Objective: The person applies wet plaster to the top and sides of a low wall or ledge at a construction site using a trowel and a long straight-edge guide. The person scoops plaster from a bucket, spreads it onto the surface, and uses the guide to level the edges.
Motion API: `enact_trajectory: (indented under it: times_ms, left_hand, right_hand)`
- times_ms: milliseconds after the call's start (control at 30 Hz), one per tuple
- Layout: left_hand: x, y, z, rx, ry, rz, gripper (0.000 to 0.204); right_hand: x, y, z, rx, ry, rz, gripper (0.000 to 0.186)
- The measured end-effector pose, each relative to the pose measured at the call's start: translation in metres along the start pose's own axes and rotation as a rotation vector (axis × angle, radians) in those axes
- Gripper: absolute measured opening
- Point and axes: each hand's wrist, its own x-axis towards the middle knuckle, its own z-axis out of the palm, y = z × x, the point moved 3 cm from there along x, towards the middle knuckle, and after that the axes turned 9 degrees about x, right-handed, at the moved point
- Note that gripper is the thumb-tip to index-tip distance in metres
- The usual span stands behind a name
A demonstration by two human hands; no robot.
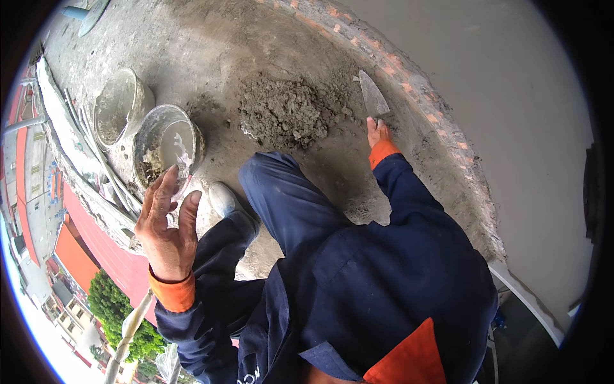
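In the head view, the right hand (380, 132) seems closed around the hidden handle of a grey, pointed metal trowel (373, 95), so the blade points far, right of the grey, lumpy mortar heap (288, 112). The left hand (167, 227) is half open, apparently empty, near a round, stained bucket (151, 137), probably placed left for easy reach.

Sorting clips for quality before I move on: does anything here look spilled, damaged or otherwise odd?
One mild oddity: the crumbly grey mortar-like heap lies loose on the rough grey floor, no board visible beneath, with crumbs scattered toward the pointed grey metal trowel. It looks untidy rather than clearly spilled.
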Motion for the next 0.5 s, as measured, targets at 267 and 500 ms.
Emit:
enact_trajectory:
  times_ms: [267, 500]
  left_hand:
    - [0.009, 0.001, 0.003, 0.024, 0.04, 0.089, 0.041]
    - [0.007, 0.003, -0.003, 0.008, 0.048, 0.066, 0.041]
  right_hand:
    - [-0.066, -0.085, 0.063, 0.682, -0.633, 0.581, 0.044]
    - [-0.038, -0.117, 0.033, 0.052, -0.404, -0.151, 0.056]
